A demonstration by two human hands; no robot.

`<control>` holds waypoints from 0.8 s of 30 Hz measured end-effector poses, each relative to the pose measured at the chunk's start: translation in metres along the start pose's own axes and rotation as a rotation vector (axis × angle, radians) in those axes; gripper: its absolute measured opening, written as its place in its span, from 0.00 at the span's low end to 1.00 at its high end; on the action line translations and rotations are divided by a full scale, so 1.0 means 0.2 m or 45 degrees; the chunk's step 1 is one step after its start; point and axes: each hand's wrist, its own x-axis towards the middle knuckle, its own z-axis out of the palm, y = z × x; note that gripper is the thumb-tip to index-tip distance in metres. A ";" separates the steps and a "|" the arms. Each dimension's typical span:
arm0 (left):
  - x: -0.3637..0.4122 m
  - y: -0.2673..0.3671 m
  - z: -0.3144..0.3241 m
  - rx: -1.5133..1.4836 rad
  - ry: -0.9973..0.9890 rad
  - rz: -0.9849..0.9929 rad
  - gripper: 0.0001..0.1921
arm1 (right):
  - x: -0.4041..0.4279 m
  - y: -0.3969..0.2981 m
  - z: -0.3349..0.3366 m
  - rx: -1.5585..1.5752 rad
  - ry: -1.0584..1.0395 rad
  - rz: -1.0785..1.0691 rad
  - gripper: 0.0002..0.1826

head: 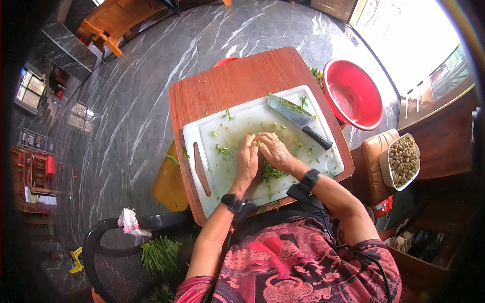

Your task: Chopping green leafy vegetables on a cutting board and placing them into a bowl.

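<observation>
Both hands meet over the middle of a white plastic cutting board (261,102), fingers pointing away from me. My left hand (248,161) rests edge-down on the board, palm turned inward. Beside it, my right hand (274,151) is cupped, its fingertips almost touching the left. A green scrap pokes up between them; whatever lies under the palms is hidden. Chopped greens (272,172) form a small heap just below the right palm, and loose bits are scattered around. To the upper right lies a cleaver (293,113) with a black handle, its blade flecked with green.
The board sits on a wooden table (235,87). A red plastic basin (350,96) stands past its right edge. Farther right, a white tub (403,161) of small roundish brown items rests on a tan cushion (373,166). At lower left are a black chair (91,242) and a bunch of long greens (161,253).
</observation>
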 end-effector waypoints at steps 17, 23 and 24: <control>-0.17 -0.04 0.11 0.324 0.327 0.194 0.25 | -0.12 -0.17 0.16 0.022 0.434 0.411 0.22; -0.15 0.02 0.13 -0.234 0.323 0.047 0.27 | -0.05 -0.25 0.22 0.495 0.551 0.462 0.20; -0.15 0.03 0.12 -0.342 0.322 0.023 0.27 | -0.04 -0.26 0.22 0.593 0.626 0.484 0.19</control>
